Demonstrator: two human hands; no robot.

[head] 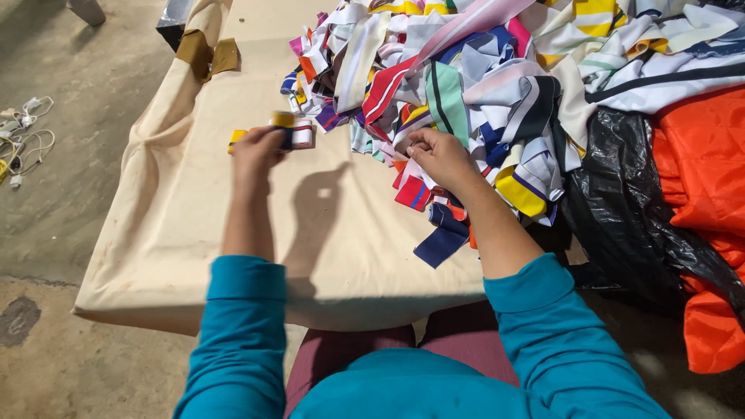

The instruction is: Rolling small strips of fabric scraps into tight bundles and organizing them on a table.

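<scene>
Now, left hand (254, 151) grip clasping small strip stack (293, 133), right hand (439, 155) in strip pile (481, 85)

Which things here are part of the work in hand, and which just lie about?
In hand: left hand holding folded striped strips; right hand in the pile of fabric strips.
Lying about: black plastic bag, orange cloth, white cords on the floor.

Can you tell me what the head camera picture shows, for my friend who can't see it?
A person in teal sleeves sits at a cloth-covered table. The left hand holds a small stack of folded strips, and the right hand reaches into a big pile of colourful striped fabric strips. Black plastic and orange fabric lie at the right.
</scene>
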